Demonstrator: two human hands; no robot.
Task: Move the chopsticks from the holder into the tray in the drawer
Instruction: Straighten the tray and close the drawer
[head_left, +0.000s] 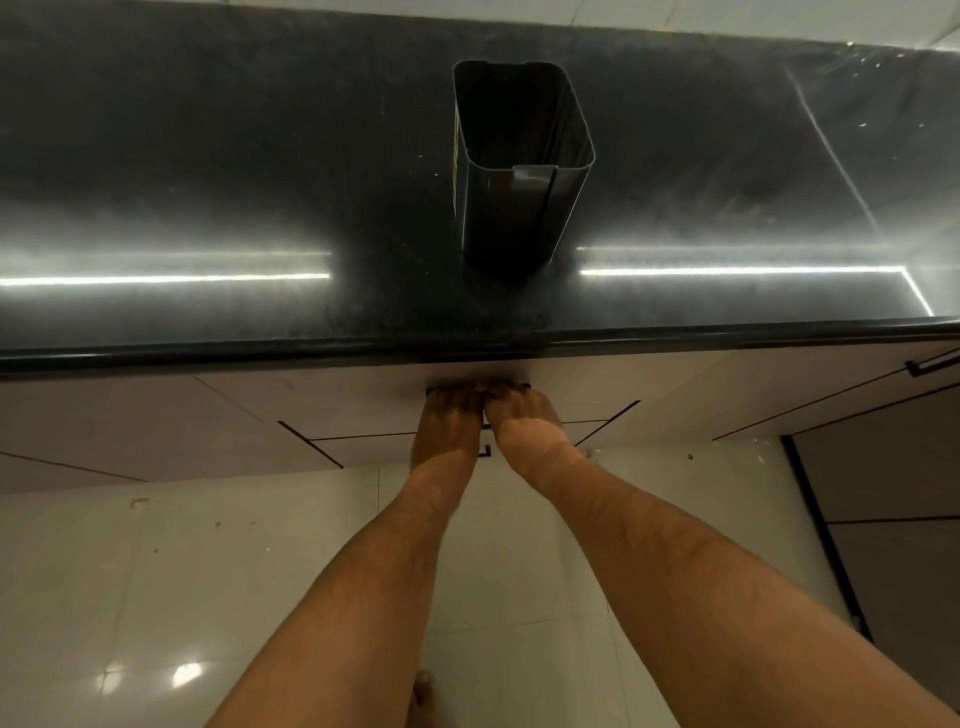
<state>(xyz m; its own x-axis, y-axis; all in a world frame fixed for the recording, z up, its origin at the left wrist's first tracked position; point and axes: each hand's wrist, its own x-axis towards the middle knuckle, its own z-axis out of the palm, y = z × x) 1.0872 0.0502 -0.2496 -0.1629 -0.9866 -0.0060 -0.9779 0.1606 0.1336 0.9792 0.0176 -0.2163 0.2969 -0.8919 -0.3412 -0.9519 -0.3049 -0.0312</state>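
Both my left hand (451, 415) and right hand (524, 415) curled on the black drawer handle (480, 388), side by side. The tall dark metal holder (519, 171) stood upright above them, directly beyond the handle.

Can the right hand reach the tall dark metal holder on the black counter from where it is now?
Probably yes. The right hand is at the drawer's black handle just below the counter edge, and the tall dark metal holder stands directly above on the black counter, with nothing between.
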